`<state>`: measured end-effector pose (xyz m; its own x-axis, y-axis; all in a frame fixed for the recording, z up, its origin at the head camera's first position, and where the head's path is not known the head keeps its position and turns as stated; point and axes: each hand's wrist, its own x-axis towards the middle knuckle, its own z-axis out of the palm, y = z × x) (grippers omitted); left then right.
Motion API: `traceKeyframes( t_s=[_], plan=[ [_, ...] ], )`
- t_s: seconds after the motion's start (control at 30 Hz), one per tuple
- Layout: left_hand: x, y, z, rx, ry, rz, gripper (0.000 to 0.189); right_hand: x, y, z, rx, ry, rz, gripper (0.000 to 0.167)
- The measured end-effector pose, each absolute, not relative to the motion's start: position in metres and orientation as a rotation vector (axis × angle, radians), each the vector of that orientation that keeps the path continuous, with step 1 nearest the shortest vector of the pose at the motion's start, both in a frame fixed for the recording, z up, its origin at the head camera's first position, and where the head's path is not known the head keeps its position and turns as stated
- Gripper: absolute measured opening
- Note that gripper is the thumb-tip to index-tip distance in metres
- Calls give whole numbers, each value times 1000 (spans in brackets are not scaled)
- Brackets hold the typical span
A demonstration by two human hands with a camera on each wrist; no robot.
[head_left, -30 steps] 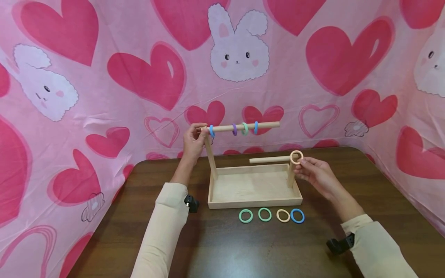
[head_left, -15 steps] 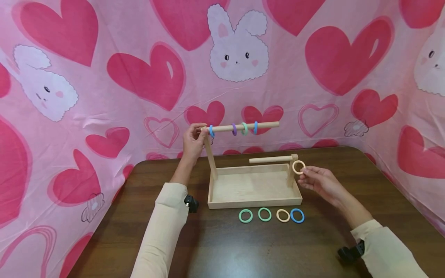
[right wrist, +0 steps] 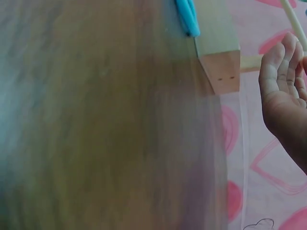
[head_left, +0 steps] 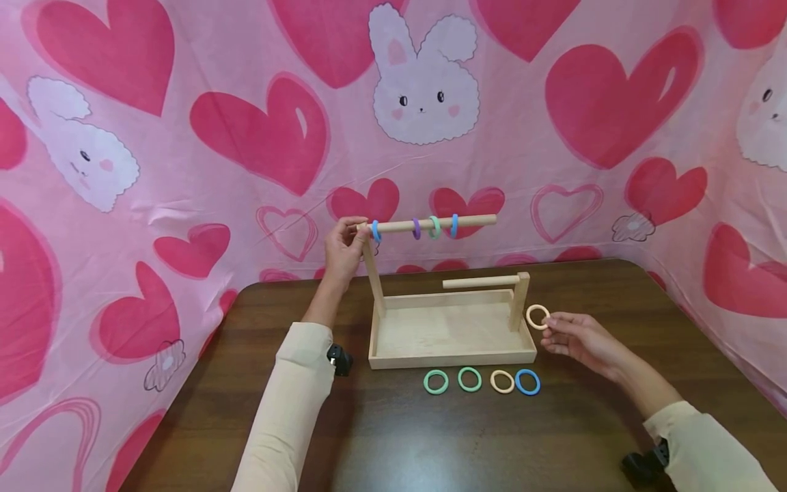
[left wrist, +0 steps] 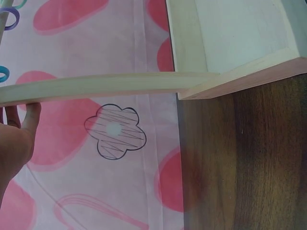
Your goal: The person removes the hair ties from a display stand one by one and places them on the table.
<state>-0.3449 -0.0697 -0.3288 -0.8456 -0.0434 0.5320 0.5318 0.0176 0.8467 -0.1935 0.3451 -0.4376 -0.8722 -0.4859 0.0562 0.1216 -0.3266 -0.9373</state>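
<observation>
My left hand [head_left: 345, 251] grips the top of the tall post of a wooden ring stand [head_left: 374, 280], where a long rod [head_left: 473, 221] begins. Along that rod hang two blue rings, a purple ring [head_left: 416, 229] and a green ring [head_left: 435, 227]. To the right of the stand, my right hand [head_left: 581, 340] pinches a cream ring [head_left: 537, 317] between thumb and fingers, beside the short post [head_left: 520, 301]. A lower rod [head_left: 479, 282] points left from that post and carries no ring. In the right wrist view, the fingers [right wrist: 283, 62] show but the held ring is mostly hidden.
The stand's shallow tray base [head_left: 451, 359] rests on the dark wooden table [head_left: 406, 437]. In front of it lie two green rings [head_left: 436, 382], another cream ring [head_left: 502, 382] and a blue ring [head_left: 527, 382]. A pink heart-patterned cloth [head_left: 246, 61] hangs behind the table.
My right hand has drawn the cream ring down and to the right, away from the top of the short post. The left hand stays on the tall post.
</observation>
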Motion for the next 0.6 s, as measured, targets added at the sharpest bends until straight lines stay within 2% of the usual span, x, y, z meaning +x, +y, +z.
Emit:
traceKeyframes(
  t_s=[0.6],
  plan=[
    [-347,-69,-329,-501,-1890,-1874,21,-184,375,-443,-443,1543,-1809,34]
  ],
)
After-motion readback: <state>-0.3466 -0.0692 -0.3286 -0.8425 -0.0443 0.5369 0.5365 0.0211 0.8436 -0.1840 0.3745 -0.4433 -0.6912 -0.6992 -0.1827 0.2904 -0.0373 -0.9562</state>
